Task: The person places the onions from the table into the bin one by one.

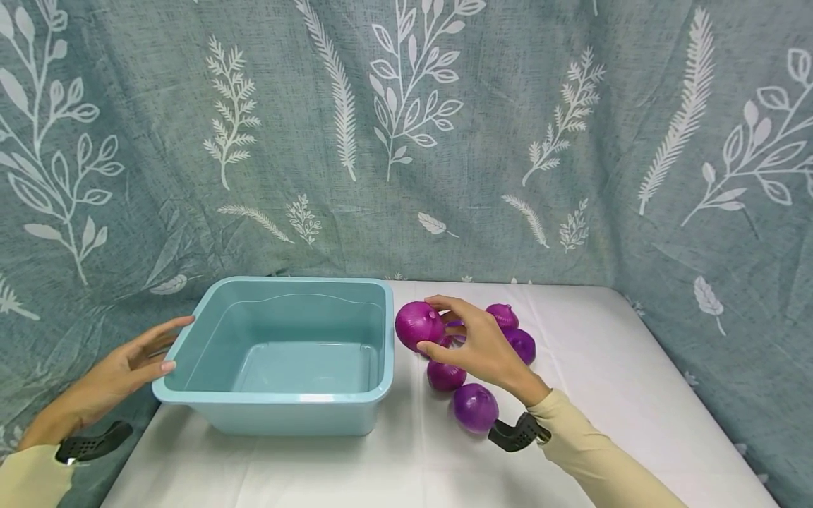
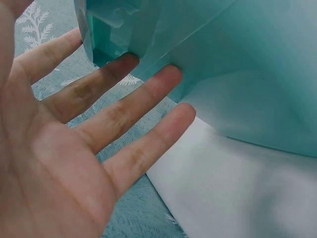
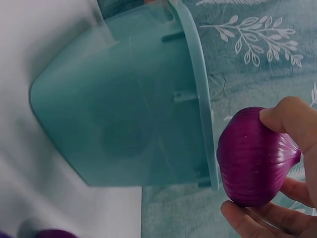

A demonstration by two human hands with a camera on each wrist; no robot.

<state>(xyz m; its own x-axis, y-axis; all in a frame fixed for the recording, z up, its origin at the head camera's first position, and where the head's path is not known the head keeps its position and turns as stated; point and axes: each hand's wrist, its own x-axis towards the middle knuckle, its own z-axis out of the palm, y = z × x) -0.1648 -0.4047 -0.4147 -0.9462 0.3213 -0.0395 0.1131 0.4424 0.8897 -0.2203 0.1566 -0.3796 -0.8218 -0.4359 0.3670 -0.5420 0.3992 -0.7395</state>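
Your right hand (image 1: 483, 346) pinches a round purple onion (image 1: 419, 325) beside the light-blue plastic tub (image 1: 288, 398).
Four more purple onions (image 1: 475, 407) lie under your wrist; only the wrist view shows your open left hand's (image 2: 64, 148) fingers (image 2: 153, 87) touching the tub wall.

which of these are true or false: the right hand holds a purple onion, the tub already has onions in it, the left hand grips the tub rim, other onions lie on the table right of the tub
1. The right hand holds a purple onion. True.
2. The blue tub already has onions in it. False: it is empty.
3. The left hand grips the tub's rim. False: its fingers are straight, at the tub's side.
4. Other onions lie on the white table right of the tub. True.
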